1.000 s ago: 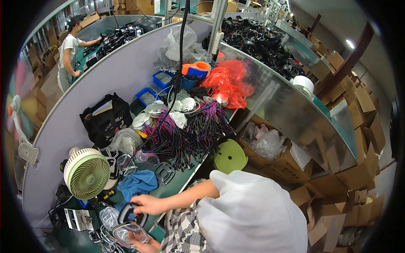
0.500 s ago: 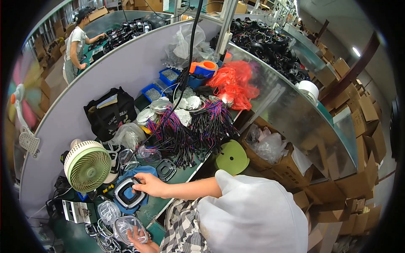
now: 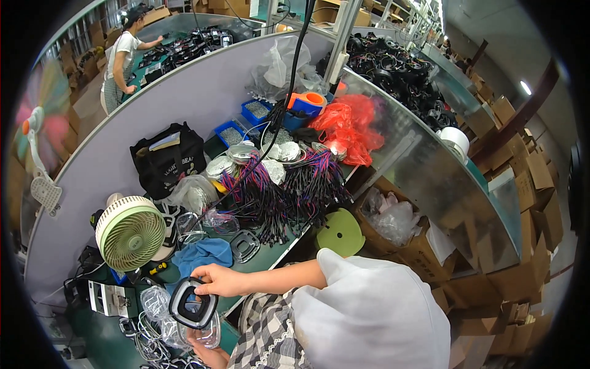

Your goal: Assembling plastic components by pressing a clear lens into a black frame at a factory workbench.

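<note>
In my right hand (image 3: pixel 218 280) is a black and silver rounded-square frame (image 3: pixel 195 318), pinched by its upper right edge. The frame is held in front of a clear plastic rounded-square cover (image 3: pixel 214 332) and hides part of it. My left hand (image 3: pixel 208 352) grips this cover from below, its fingers partly hidden. Whether frame and cover touch, I cannot tell. Behind my right hand lies a crumpled blue cloth (image 3: pixel 206 252). Another dark frame (image 3: pixel 245 246) rests beside the cloth. More clear covers (image 3: pixel 155 302) lie near my hands, among white cables (image 3: pixel 147 345).
A green desk fan (image 3: pixel 130 234) and a metal fixture (image 3: pixel 109 299) stand to the left. Behind are bundled wires (image 3: pixel 313 184), a black bag (image 3: pixel 167 160), blue screw bins (image 3: pixel 231 134) and red plastic bags (image 3: pixel 350 126). Cardboard boxes (image 3: pixel 424 252) stand to the right. Across the partition a person (image 3: pixel 123 58) works.
My right hand has lifted the frame off the blue cloth and brought it nearer, in front of the clear cover. The left hand still holds the cover. The view has shifted slightly.
</note>
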`<action>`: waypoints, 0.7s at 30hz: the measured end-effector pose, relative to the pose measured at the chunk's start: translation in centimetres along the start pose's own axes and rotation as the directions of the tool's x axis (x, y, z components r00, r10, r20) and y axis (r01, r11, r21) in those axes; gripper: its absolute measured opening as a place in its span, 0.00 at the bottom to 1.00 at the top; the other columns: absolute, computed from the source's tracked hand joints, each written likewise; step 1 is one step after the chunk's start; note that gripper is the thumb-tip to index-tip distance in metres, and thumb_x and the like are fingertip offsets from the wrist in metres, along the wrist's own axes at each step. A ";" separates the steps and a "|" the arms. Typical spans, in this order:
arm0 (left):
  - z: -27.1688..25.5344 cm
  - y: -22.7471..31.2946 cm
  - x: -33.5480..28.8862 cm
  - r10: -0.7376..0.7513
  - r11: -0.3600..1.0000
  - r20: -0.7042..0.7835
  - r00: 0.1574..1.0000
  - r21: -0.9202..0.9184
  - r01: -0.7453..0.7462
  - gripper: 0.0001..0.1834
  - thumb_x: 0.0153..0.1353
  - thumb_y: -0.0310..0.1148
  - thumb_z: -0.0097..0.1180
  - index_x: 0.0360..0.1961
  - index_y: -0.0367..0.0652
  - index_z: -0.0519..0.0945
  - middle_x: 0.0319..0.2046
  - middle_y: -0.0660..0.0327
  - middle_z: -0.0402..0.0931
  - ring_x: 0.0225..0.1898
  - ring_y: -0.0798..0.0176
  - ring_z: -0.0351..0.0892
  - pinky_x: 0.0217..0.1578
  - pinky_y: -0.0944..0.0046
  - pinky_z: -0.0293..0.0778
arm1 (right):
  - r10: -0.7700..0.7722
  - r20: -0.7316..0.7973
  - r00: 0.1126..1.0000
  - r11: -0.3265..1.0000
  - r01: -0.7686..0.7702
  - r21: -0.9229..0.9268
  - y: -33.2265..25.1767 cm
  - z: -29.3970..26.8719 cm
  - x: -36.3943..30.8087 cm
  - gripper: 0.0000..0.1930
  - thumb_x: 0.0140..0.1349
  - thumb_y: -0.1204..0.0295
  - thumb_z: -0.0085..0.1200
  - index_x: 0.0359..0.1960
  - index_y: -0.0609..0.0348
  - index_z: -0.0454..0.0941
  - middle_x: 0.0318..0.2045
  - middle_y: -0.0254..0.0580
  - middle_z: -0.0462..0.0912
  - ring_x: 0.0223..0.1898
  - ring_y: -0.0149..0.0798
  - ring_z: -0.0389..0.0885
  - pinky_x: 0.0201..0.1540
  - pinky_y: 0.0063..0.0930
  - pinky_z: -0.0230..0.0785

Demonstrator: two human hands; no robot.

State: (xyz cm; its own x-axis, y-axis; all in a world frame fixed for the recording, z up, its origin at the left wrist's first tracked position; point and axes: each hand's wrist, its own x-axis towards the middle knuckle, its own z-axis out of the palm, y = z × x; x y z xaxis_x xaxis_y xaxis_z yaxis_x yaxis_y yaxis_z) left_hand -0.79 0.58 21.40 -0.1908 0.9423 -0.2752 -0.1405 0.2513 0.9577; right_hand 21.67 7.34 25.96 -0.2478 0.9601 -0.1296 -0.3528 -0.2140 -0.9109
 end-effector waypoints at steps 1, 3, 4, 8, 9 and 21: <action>0.0 0.0 -0.4 -0.080 0.996 -0.018 0.997 -0.030 0.079 0.35 0.65 0.58 0.38 0.61 0.38 0.61 0.52 0.51 0.68 0.40 0.58 0.75 0.30 0.66 0.72 | -0.001 0.025 1.000 1.000 0.001 -0.008 0.1 0.1 0.0 0.13 0.60 0.74 0.54 0.45 0.64 0.69 0.31 0.37 0.80 0.34 0.25 0.76 0.38 0.20 0.67; -1.6 -1.5 0.3 -0.040 0.996 0.058 0.997 -0.081 0.045 0.36 0.64 0.58 0.38 0.61 0.37 0.60 0.50 0.52 0.68 0.40 0.57 0.74 0.31 0.63 0.72 | 0.004 0.064 0.998 1.000 -0.003 -0.011 0.3 0.6 0.2 0.13 0.60 0.75 0.53 0.45 0.65 0.69 0.31 0.37 0.80 0.34 0.25 0.76 0.38 0.21 0.68; -1.3 -2.1 0.8 -0.063 0.995 -0.012 0.998 -0.075 0.062 0.37 0.64 0.59 0.38 0.61 0.37 0.61 0.50 0.53 0.68 0.40 0.58 0.74 0.32 0.63 0.72 | 0.022 0.071 0.997 1.000 -0.021 -0.019 0.3 0.3 0.0 0.13 0.60 0.75 0.53 0.45 0.65 0.69 0.31 0.38 0.80 0.34 0.26 0.76 0.38 0.21 0.68; -2.0 -2.7 1.2 -0.052 0.988 0.005 0.999 -0.144 0.052 0.38 0.65 0.59 0.36 0.61 0.36 0.60 0.53 0.53 0.67 0.44 0.58 0.73 0.35 0.61 0.72 | 0.023 0.084 0.996 0.996 -0.015 -0.092 0.3 0.9 -0.2 0.13 0.58 0.75 0.54 0.44 0.66 0.69 0.29 0.40 0.81 0.31 0.26 0.77 0.35 0.22 0.68; -2.4 -3.2 1.6 -0.052 0.985 -0.003 0.999 -0.166 0.050 0.38 0.65 0.59 0.35 0.61 0.35 0.60 0.54 0.52 0.67 0.46 0.57 0.73 0.38 0.60 0.72 | 0.010 0.078 0.997 0.993 0.000 -0.122 0.1 1.2 -0.3 0.13 0.58 0.75 0.55 0.43 0.65 0.70 0.28 0.40 0.82 0.30 0.26 0.77 0.33 0.22 0.68; -3.4 -4.7 2.4 -0.059 0.971 0.051 0.997 -0.229 0.069 0.35 0.66 0.54 0.35 0.59 0.31 0.61 0.55 0.48 0.65 0.54 0.53 0.67 0.52 0.57 0.66 | 0.046 0.131 0.990 0.975 -0.016 -0.222 -0.1 1.6 -0.6 0.14 0.56 0.75 0.54 0.44 0.65 0.69 0.28 0.39 0.82 0.31 0.25 0.76 0.34 0.24 0.67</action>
State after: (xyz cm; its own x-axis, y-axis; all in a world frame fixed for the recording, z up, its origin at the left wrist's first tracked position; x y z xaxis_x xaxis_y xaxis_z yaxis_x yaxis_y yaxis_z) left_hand -3.87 0.93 15.96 -0.1328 0.9358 -0.3265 -0.3718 0.2583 0.8916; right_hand 20.36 6.52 26.74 -0.3795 0.9175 -0.1188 -0.1397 -0.1838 -0.9730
